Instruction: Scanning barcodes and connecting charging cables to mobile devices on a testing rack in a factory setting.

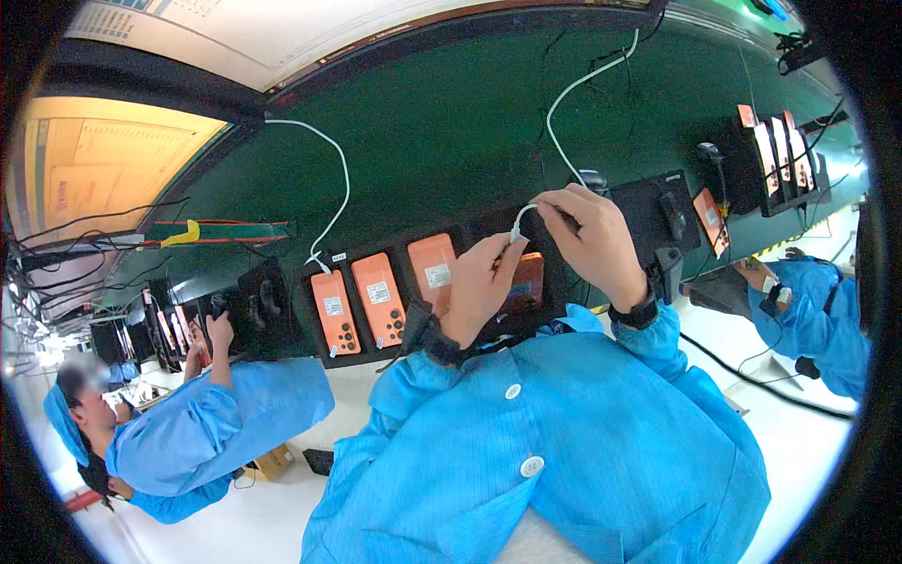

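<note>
My left hand [482, 285] is closed on the plug end of a white cable [526, 212], over a black tray [315, 334]. A little higher and to the right, my right hand [596, 242] pinches the same cable, which bends in a short arc between the two hands. Several orange phones lie in the tray. The leftmost phone [334, 308] has another white cable [347, 179] at its top end. Beside it lies a phone [378, 299] with a white label. My left hand partly covers a third phone [431, 265], and another orange phone [529, 280] shows between my hands.
Monitors [235, 42] stand along the far left of the green work surface [442, 132]. To the right are a black mat [641, 221], an orange phone [709, 221] and a rack of phones [787, 164]. Co-workers in blue sit at left [202, 423] and right [817, 301].
</note>
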Motion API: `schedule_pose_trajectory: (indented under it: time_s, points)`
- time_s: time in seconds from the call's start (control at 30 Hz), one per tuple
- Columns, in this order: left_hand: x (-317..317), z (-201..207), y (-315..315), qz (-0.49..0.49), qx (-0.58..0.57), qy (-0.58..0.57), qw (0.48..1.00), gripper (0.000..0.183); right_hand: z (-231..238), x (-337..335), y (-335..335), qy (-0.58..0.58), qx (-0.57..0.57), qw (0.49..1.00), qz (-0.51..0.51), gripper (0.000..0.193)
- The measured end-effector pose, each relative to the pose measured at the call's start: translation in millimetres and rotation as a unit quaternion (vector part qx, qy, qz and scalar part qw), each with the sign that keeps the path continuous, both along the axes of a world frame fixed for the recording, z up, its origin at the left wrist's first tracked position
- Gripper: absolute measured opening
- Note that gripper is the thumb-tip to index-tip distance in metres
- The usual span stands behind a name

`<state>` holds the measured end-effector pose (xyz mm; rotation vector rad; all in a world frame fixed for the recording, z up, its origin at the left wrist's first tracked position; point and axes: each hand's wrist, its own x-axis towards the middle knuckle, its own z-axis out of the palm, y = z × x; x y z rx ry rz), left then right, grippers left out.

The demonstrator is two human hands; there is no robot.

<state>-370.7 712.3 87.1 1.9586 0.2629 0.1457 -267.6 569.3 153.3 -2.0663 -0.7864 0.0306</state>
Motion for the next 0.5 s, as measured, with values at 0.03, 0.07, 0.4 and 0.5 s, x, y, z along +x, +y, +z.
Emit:
schedule_pose_trajectory:
  time_s: [0.03, 0.07, 0.4, 0.5]
  points:
    - [-2.5, -3.3, 0.5, 0.002, 0.014, -0.024, 1.0, 0.02, 5.6, -3.5, 1.8, -0.078, -0.003, 0.996, -0.03, 0.012]
    - [-4.3, -5.1, 1.5, 0.0, 0.027, -0.043, 0.999, 0.019, 16.2, -7.6, 4.4, -0.156, -0.005, 0.986, -0.06, 0.013]
    - [-23.2, 2.6, -0.7, -0.015, -0.031, -0.047, 0.998, 0.016, -8.6, -40.0, -6.7, 0.115, 0.05, 0.99, 0.068, 0.019]
    - [-28.7, 2.7, -2.5, -0.029, -0.043, -0.042, 0.998, 0.016, -11.6, -38.6, -3.1, 0.29, 0.092, 0.948, 0.092, 0.016]
